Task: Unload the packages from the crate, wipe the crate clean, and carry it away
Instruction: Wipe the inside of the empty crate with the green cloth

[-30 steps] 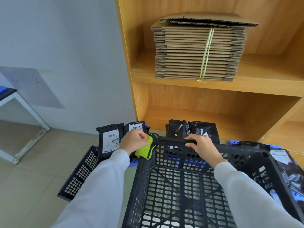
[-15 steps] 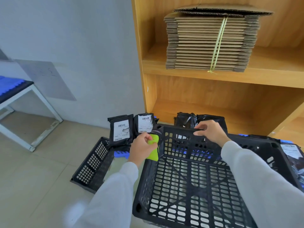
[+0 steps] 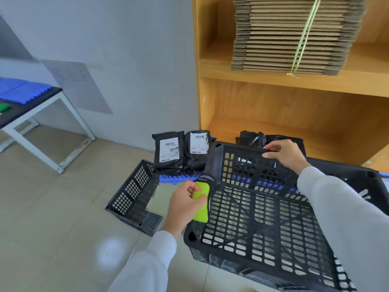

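Observation:
A black perforated plastic crate (image 3: 263, 224) fills the lower right, with nothing in it. My left hand (image 3: 183, 205) presses a yellow-green cloth (image 3: 201, 204) against the crate's left rim. My right hand (image 3: 286, 153) grips the crate's far rim. Two black packages with white barcode labels (image 3: 168, 150) stand upright on the floor just beyond the crate, leaning by the shelf. More black packages (image 3: 252, 137) lie behind the far rim, partly hidden.
A wooden shelf unit (image 3: 273, 85) stands ahead with a tied stack of flat cardboard (image 3: 294, 36). A second black crate (image 3: 136, 199) lies on the floor to the left, with a blue piece (image 3: 179, 178) by it. A white-legged table (image 3: 31, 114) stands far left.
My left hand has slid the cloth from the crate's far left corner down along its left rim toward me. The view has shifted left and the crate has tilted.

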